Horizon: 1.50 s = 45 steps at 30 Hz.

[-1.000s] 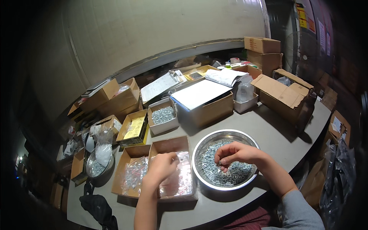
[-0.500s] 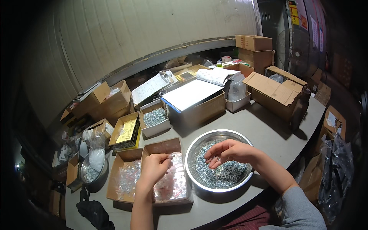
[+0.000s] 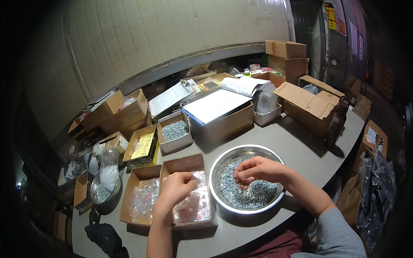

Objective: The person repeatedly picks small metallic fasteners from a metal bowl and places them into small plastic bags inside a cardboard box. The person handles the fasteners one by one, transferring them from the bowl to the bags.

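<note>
My left hand (image 3: 176, 189) hovers over a cardboard box (image 3: 183, 163) of small clear plastic bags (image 3: 195, 206). Its thumb and fingers are pinched together, and whatever lies between them is hidden. Joined to that box on the left is another open box (image 3: 140, 174), filled with clear bags (image 3: 144, 198) that have red strips and small metal parts inside. My right hand (image 3: 260, 171) is above a round steel bowl (image 3: 215, 198) full of short silvery screws (image 3: 247, 198). Its fingers are curled in toward the thumb; what they hold is too small to make out.
Behind the boxes stand a white box of screws (image 3: 175, 130) and a black-and-yellow box (image 3: 142, 144). A clipboard with white paper (image 3: 217, 105) lies on a carton. At left, a smaller bowl (image 3: 103, 191) holds metal parts beside a black cloth item (image 3: 105, 238). A large carton (image 3: 307, 105) stands at right.
The fingers of my right hand have curled closer together over the bowl. My left hand's fingertips have turned slightly, and the small thing seen at them before is now out of sight.
</note>
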### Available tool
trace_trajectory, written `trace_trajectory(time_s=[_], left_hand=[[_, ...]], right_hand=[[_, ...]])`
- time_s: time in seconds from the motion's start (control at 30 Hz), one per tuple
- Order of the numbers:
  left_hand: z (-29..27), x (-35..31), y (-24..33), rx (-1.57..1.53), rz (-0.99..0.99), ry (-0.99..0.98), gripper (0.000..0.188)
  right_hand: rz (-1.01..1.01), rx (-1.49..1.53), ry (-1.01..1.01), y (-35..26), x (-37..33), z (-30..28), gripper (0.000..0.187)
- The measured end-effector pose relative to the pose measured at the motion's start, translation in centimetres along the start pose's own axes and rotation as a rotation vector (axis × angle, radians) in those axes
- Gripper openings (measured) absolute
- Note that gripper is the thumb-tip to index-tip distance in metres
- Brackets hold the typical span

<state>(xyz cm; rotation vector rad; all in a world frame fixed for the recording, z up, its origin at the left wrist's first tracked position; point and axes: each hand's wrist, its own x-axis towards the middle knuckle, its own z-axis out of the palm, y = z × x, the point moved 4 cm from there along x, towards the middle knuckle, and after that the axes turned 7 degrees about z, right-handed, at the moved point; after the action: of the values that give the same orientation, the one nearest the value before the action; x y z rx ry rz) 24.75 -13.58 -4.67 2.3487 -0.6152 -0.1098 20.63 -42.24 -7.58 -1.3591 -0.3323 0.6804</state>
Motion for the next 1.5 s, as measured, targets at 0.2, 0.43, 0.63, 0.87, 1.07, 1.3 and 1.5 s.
trace_trajectory(time_s=[0.2,0.43,0.63,0.87,1.07,1.3,1.5], left_hand=[[0.5,-0.7,3.2,-0.318,-0.022,-0.093,0.030],[3.3,-1.3,5.3,-0.632,0.084,-0.154,0.028],[4.6,-1.6,5.9,-0.620,0.114,-0.164,0.026],[3.4,-2.0,7.3,-0.331,0.210,-0.077,0.027],[3.3,-2.6,8.2,-0.303,0.358,0.027,0.022],[3.3,-3.4,9.2,-0.115,0.451,0.176,0.014],[2.6,-3.7,10.0,0.029,0.610,0.361,0.011]], right_hand=[[0.212,0.001,0.045,0.6,0.5,1.4,0.042],[0.181,-0.016,0.124,-0.4,-0.3,6.0,0.025],[-0.061,-0.003,0.219,-1.5,-0.5,5.9,0.020],[-0.134,-0.210,0.254,-1.5,-1.1,5.4,0.026],[-0.096,-0.328,0.189,0.0,-1.1,6.5,0.027],[-0.071,-0.253,0.204,-0.3,-1.0,6.5,0.024],[0.121,0.074,0.214,-0.2,-1.3,5.7,0.021]])
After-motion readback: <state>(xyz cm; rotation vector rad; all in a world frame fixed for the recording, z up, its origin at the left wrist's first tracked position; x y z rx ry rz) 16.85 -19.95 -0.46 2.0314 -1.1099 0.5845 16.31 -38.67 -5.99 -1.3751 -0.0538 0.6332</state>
